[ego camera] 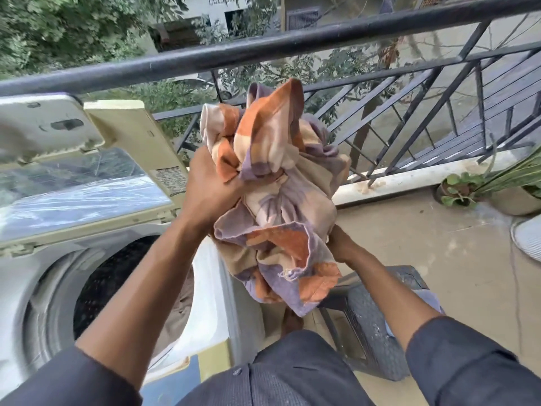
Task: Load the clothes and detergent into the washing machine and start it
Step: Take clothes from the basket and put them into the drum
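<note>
Gripped a crumpled, soft bundle of cloth (281, 194), orange, lilac and beige, with 2 hands: left hand (210, 186) clenched into its folds, right hand (341, 244) holding beneath, grip hidden. Held just right of the washing machine (44, 288), round perforated drum (117, 285) exposed, glossy lid (87, 194) raised.

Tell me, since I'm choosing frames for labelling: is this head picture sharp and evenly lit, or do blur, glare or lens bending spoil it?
Head view: soft daylight, no hard shadows; the railing bows from the wide lens; the open lid mirrors sky and leaves; the far-left edge smears; the cloth bundle and both hands, left and right, stay sharp.
</note>
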`<state>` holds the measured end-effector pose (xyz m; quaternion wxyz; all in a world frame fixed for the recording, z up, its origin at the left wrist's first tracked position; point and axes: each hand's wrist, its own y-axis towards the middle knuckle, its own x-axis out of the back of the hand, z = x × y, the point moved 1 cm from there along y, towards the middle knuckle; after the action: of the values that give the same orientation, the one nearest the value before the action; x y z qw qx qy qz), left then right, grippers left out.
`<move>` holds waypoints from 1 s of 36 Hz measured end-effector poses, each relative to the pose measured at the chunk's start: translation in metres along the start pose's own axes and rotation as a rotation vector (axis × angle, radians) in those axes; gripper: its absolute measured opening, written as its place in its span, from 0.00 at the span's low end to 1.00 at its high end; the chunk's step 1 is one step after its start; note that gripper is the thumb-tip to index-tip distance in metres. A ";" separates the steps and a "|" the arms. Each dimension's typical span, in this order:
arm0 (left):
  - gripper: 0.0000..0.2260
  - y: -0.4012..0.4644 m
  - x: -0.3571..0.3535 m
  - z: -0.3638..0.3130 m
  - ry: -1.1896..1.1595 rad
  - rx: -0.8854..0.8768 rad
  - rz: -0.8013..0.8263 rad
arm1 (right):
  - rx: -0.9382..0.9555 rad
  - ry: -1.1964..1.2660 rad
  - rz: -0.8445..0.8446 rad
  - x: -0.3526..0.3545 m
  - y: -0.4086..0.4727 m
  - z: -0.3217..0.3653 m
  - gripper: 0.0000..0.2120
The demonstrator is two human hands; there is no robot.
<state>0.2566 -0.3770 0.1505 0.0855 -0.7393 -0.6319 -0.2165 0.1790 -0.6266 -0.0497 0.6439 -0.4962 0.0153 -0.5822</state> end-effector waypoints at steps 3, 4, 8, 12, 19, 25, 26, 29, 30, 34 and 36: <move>0.22 0.003 0.006 -0.013 -0.010 -0.011 -0.006 | 0.036 0.006 -0.002 -0.006 -0.014 0.020 0.22; 0.22 0.003 0.008 -0.014 -0.013 -0.001 -0.009 | 0.031 0.003 -0.030 -0.007 -0.014 0.020 0.19; 0.19 0.003 0.015 -0.017 0.045 -0.015 0.039 | 0.031 -0.126 -0.123 0.005 -0.012 0.020 0.18; 0.24 0.009 0.019 -0.001 0.229 -0.039 0.114 | 0.041 -0.159 -0.238 0.041 -0.014 0.018 0.16; 0.23 0.003 0.005 0.010 0.567 -0.172 0.068 | 0.071 -0.073 -0.433 0.099 -0.048 0.030 0.03; 0.26 0.000 -0.018 0.020 0.773 -0.066 -0.015 | 0.276 0.039 -0.578 0.133 -0.102 0.056 0.05; 0.25 -0.001 -0.022 0.020 0.786 -0.039 -0.024 | 0.312 0.058 -0.579 0.138 -0.109 0.059 0.05; 0.25 -0.004 -0.031 0.021 0.773 0.004 -0.012 | 0.398 0.106 -0.545 0.152 -0.126 0.065 0.04; 0.24 -0.004 -0.033 0.022 0.768 0.007 -0.003 | 0.431 0.139 -0.525 0.154 -0.129 0.068 0.06; 0.19 -0.005 -0.038 0.025 0.654 0.002 0.059 | 0.569 0.344 -0.445 0.146 -0.138 0.079 0.10; 0.17 -0.008 -0.038 0.026 0.451 0.059 0.081 | 0.627 0.434 -0.401 0.135 -0.141 0.089 0.12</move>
<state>0.2505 -0.3995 0.1103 0.2548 -0.6942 -0.5726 -0.3540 0.1715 -0.6501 0.1635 0.6195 -0.1356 -0.1244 -0.7631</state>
